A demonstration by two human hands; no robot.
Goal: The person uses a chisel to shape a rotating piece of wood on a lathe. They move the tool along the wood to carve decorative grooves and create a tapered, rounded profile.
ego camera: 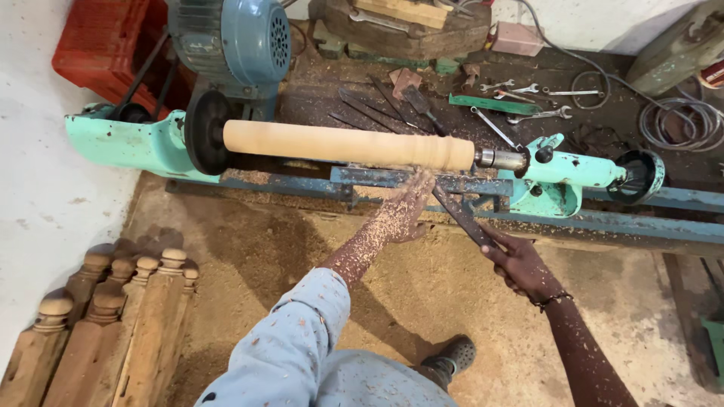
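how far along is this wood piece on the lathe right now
Early to midway, by the look of it. Done: the wooden blank on the lathe is already round, with a few grooves near its right end. In hand: the left hand steadies a long chisel gripped by the right hand. Left: most of it is plain, unlike the finished spindles nearby.

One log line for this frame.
left hand: steadies chisel at rest | right hand: grips chisel handle | wooden cylinder: mounted on lathe
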